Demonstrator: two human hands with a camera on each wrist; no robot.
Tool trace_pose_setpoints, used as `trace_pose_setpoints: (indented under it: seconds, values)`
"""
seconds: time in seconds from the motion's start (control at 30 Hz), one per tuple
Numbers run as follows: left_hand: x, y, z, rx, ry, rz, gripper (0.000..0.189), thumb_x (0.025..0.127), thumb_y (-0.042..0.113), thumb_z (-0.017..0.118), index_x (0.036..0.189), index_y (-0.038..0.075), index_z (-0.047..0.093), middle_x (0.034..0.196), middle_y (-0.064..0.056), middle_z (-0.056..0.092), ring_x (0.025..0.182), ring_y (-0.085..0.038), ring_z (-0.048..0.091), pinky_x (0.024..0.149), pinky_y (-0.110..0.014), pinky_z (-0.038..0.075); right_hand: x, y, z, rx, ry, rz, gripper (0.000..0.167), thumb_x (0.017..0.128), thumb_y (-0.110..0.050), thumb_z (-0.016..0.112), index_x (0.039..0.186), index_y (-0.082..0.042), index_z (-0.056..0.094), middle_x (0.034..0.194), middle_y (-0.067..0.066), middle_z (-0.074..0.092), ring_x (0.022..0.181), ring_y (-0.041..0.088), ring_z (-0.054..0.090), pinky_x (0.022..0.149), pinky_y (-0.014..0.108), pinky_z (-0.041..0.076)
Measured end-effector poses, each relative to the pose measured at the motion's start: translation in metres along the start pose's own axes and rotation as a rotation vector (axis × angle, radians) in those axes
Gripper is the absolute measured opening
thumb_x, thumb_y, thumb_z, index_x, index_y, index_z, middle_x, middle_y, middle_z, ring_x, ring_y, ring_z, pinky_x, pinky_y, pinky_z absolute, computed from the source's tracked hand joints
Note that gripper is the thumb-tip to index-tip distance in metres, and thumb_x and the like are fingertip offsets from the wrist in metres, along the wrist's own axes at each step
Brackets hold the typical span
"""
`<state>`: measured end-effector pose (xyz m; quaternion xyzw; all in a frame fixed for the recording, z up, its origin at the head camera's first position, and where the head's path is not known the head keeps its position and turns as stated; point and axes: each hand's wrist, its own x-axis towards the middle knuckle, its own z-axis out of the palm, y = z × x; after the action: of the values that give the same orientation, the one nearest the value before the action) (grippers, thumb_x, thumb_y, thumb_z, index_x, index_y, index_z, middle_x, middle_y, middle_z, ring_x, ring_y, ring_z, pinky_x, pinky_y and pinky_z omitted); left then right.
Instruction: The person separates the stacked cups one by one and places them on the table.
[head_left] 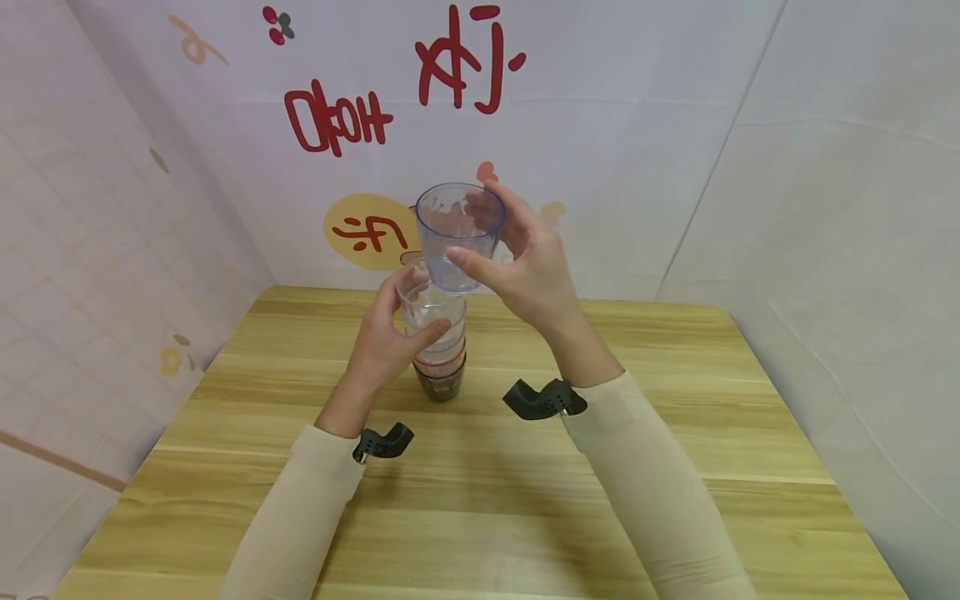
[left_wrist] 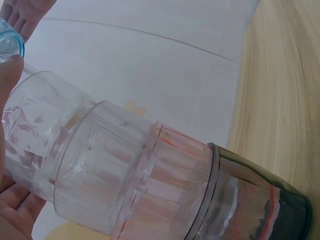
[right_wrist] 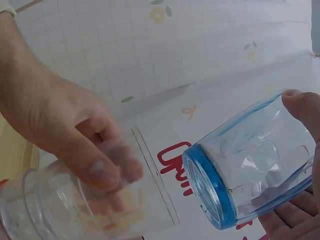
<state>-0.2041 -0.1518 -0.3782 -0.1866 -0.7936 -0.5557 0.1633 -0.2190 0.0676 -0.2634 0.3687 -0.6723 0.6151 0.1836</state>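
A stack of nested cups stands upright on the table. Its lowest is a dark grey cup (head_left: 441,387), then comes a pinkish cup (left_wrist: 172,182) with a red rim, and clear cups (left_wrist: 100,165) sit above. My left hand (head_left: 381,343) grips the topmost clear cup, thumb on the near side and fingers round the far side. Up and slightly right of the stack, my right hand (head_left: 538,268) holds a blue-tinted clear cup (right_wrist: 255,160) between thumb and fingers. In the right wrist view that cup's blue base faces the stack's open top, apart from it.
The wooden table (head_left: 600,467) runs out to both sides of the stack. Close behind it rises a white wall covering (head_left: 615,167) with red lettering and a yellow circle (head_left: 352,208). Another pale covering (head_left: 90,208) with a grid pattern borders the left side.
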Motion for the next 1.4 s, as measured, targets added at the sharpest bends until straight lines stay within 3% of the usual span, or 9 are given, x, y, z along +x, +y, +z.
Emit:
trace_pose_setpoints:
  seconds: [0.27, 0.5, 0.7, 0.87, 1.1, 1.3, 1.4]
  values:
    - [0.001, -0.001, 0.003, 0.007, 0.020, 0.012, 0.087, 0.092, 0.017, 0.087, 0.163, 0.010, 0.038, 0.157, -0.015, 0.057, 0.148, -0.033, 0.053, 0.129, -0.059, 0.035, -0.008, 0.001, -0.020, 0.002, 0.042, 0.040, 0.076, 0.089, 0.010, 0.081, 0.156, 0.009, 0.046, 0.148, 0.026, 0.062, 0.140, 0.038, 0.062, 0.121, 0.038, 0.049]
    - [0.003, -0.001, 0.005, -0.025, 0.043, 0.067, 0.084, 0.089, 0.009, 0.087, 0.160, 0.007, 0.042, 0.153, -0.018, 0.058, 0.145, -0.032, 0.054, 0.128, -0.059, 0.036, -0.016, 0.007, -0.034, -0.017, 0.072, 0.094, 0.079, 0.087, 0.011, 0.081, 0.157, 0.008, 0.045, 0.149, 0.027, 0.061, 0.139, 0.039, 0.061, 0.123, 0.037, 0.048]
    - [0.003, -0.001, 0.005, -0.015, 0.050, 0.074, 0.084, 0.088, 0.011, 0.088, 0.159, 0.008, 0.044, 0.154, -0.015, 0.060, 0.146, -0.031, 0.055, 0.128, -0.058, 0.037, -0.025, 0.012, -0.043, -0.019, 0.090, 0.127, 0.081, 0.088, 0.010, 0.081, 0.160, 0.008, 0.041, 0.151, 0.025, 0.061, 0.141, 0.043, 0.059, 0.124, 0.036, 0.047]
    - [0.004, -0.001, 0.004, -0.018, 0.057, 0.064, 0.084, 0.087, 0.013, 0.089, 0.159, 0.009, 0.045, 0.155, -0.017, 0.060, 0.147, -0.031, 0.055, 0.128, -0.059, 0.036, -0.032, 0.019, -0.051, -0.041, 0.096, 0.138, 0.081, 0.089, 0.011, 0.080, 0.160, 0.007, 0.042, 0.151, 0.025, 0.061, 0.139, 0.036, 0.062, 0.124, 0.037, 0.047]
    - [0.004, 0.001, 0.004, -0.020, 0.059, 0.059, 0.083, 0.087, 0.014, 0.089, 0.158, 0.008, 0.045, 0.154, -0.019, 0.059, 0.147, -0.031, 0.054, 0.129, -0.058, 0.035, -0.043, 0.031, -0.059, -0.057, 0.121, 0.191, 0.078, 0.087, 0.013, 0.080, 0.157, 0.007, 0.046, 0.149, 0.026, 0.062, 0.131, 0.015, 0.065, 0.124, 0.038, 0.046]
    - [0.004, 0.001, 0.004, -0.027, 0.055, 0.053, 0.082, 0.088, 0.013, 0.088, 0.157, 0.007, 0.045, 0.155, -0.017, 0.059, 0.148, -0.031, 0.054, 0.130, -0.058, 0.034, -0.054, 0.039, -0.063, -0.085, 0.110, 0.251, 0.079, 0.088, 0.010, 0.081, 0.158, 0.006, 0.044, 0.152, 0.024, 0.061, 0.140, 0.030, 0.061, 0.127, 0.038, 0.043]
    - [0.004, 0.001, 0.004, -0.031, 0.049, 0.052, 0.081, 0.088, 0.014, 0.088, 0.157, 0.007, 0.046, 0.155, -0.016, 0.059, 0.149, -0.031, 0.053, 0.130, -0.059, 0.033, -0.058, 0.042, -0.066, -0.082, 0.114, 0.261, 0.080, 0.087, 0.010, 0.082, 0.157, 0.007, 0.044, 0.151, 0.025, 0.061, 0.139, 0.030, 0.062, 0.127, 0.039, 0.044]
